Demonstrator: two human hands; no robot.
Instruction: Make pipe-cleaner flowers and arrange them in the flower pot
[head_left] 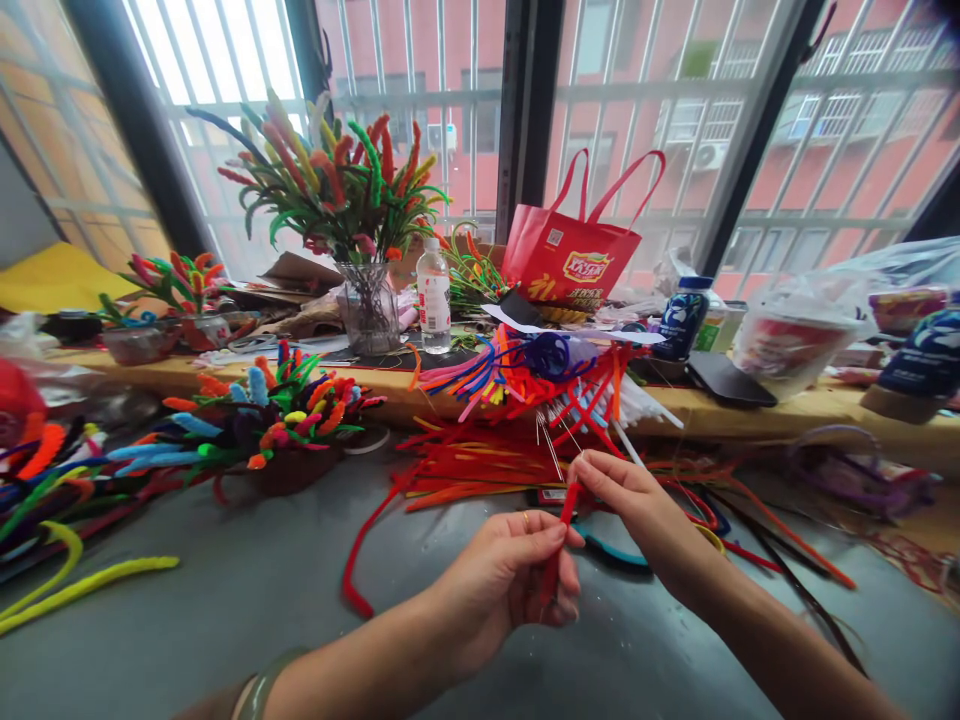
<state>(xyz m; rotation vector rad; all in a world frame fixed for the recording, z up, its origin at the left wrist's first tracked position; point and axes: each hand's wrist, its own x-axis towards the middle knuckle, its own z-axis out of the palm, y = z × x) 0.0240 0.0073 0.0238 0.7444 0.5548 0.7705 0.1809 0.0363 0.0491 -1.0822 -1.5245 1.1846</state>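
A short red fuzzy stem (570, 503) is held upright, slightly tilted, between both hands above the grey tabletop. My left hand (495, 575) pinches its middle between thumb and fingers, and the lower part runs down past the curled fingers. At the top end, the fingertips of my right hand (611, 482) are pressed together on the stem. Thin metal wires (551, 445) stick up just behind the fingertips. Beyond the hands lies a pile of red and orange fuzzy stems (465, 465).
A bunch of colourful stems (285, 410) stands left, with yellow stems (90, 590) nearer. On the wooden ledge (697, 408) are a glass vase (367, 310), a water bottle (433, 300), a red bag (574, 255) and a dark blue bottle (684, 318). A teal-handled tool (611, 550) lies behind my right hand.
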